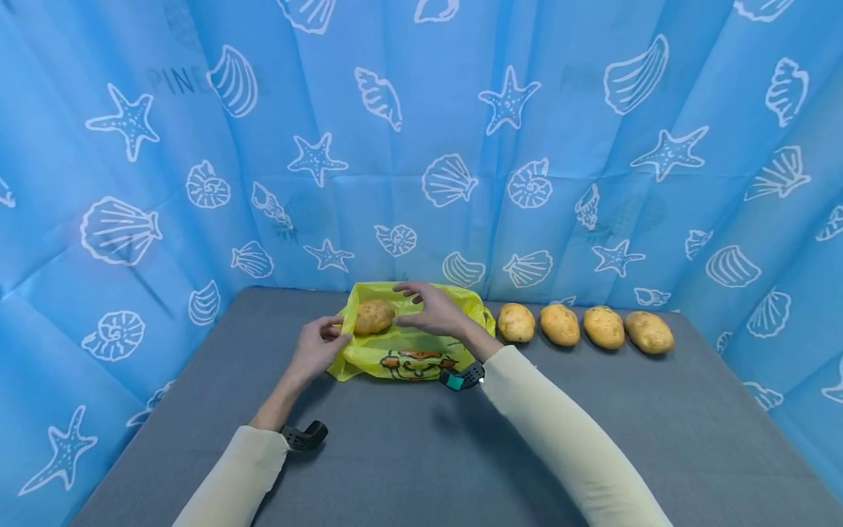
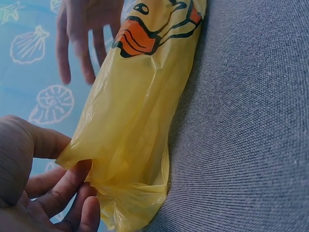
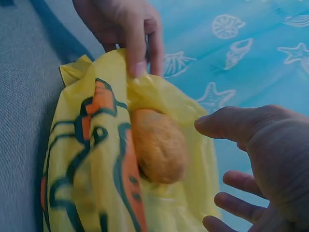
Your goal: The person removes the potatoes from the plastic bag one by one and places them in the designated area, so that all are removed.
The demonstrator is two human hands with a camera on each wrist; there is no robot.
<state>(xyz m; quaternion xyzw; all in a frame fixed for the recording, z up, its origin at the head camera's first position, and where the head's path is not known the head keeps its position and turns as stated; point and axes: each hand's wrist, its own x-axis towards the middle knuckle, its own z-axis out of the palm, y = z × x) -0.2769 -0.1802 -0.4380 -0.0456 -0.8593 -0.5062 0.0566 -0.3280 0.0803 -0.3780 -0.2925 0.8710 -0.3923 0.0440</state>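
A yellow plastic bag (image 1: 395, 359) with an orange and black cartoon print lies on the table, its mouth spread wide. One potato (image 1: 374, 317) rests inside, near the bag's left end. My left hand (image 1: 317, 345) pinches the bag's left edge between thumb and fingers; the left wrist view shows the thin plastic (image 2: 79, 157) caught there. Over the bag's opening hovers my right hand (image 1: 431, 309), fingers spread and holding nothing. In the right wrist view its thumb and fingers (image 3: 236, 203) are apart, beside the potato (image 3: 159, 147) in the bag.
Several loose potatoes stand in a row right of the bag, from the nearest potato (image 1: 516, 323) to the farthest one (image 1: 649, 332). A grey cloth covers the table (image 1: 395, 461). Behind it hangs a blue curtain (image 1: 421, 146) with white shell and starfish prints.
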